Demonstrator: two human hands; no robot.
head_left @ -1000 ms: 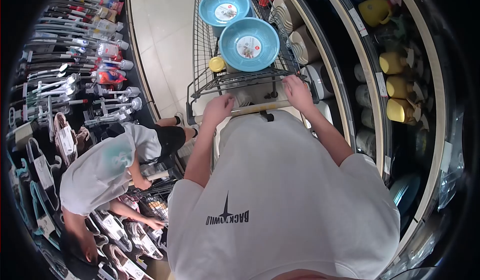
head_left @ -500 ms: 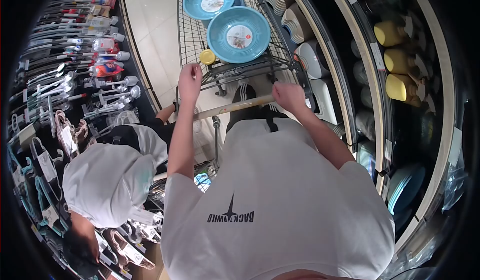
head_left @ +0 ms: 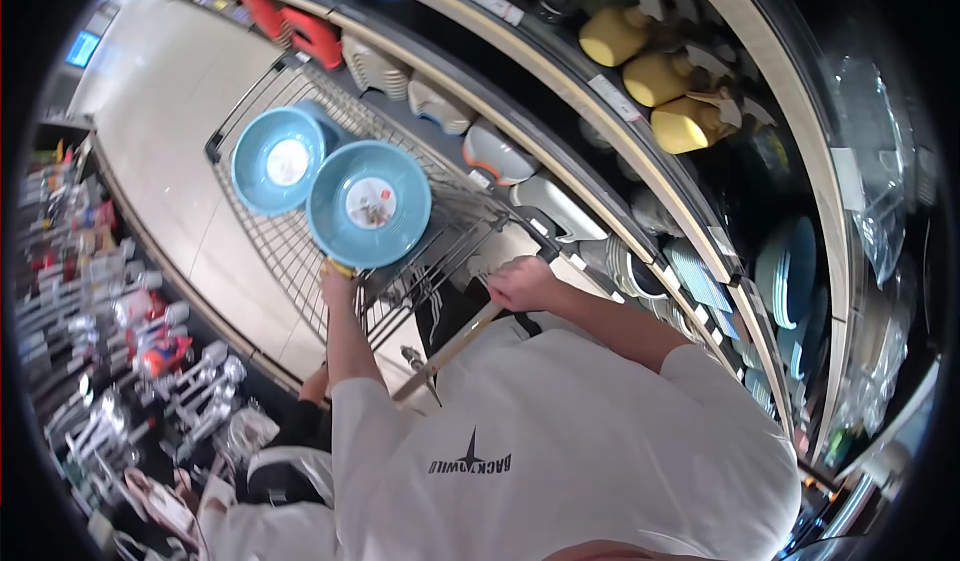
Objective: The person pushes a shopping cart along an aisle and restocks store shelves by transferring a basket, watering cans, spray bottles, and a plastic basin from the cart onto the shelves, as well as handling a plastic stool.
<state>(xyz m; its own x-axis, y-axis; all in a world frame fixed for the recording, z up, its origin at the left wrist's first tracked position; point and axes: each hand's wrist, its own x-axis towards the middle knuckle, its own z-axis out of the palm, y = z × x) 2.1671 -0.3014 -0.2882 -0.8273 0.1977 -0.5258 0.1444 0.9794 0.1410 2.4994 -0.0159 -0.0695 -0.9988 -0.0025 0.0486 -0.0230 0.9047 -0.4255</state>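
Observation:
Two round blue basins with white labels, one at the left (head_left: pixel 278 161) and one nearer me (head_left: pixel 369 204), sit in a wire shopping cart (head_left: pixel 270 261). Beside the nearer basin, my left hand (head_left: pixel 338 289) is closed on a yellow lid (head_left: pixel 341 268), mostly hidden by the fingers and seen edge-on. What lies under the lid cannot be seen. My right hand (head_left: pixel 525 284) is closed around the upper right end of the cart's pale handle (head_left: pixel 450 351). The handle's lower left part has no hand on it.
Shelves on the right carry yellow spray bottles (head_left: pixel 655 79), stacked stools (head_left: pixel 375 68) and plates (head_left: pixel 785 271). Hanging brushes and other goods (head_left: pixel 150 341) line the left side. Another person in a white shirt (head_left: pixel 270 531) is close by at the lower left. Pale floor tiles (head_left: pixel 170 141) run ahead.
My left hand has left the handle and reached forward to the yellow lid. My right hand stays on the handle. The view has turned, so the cart now slants to the upper left.

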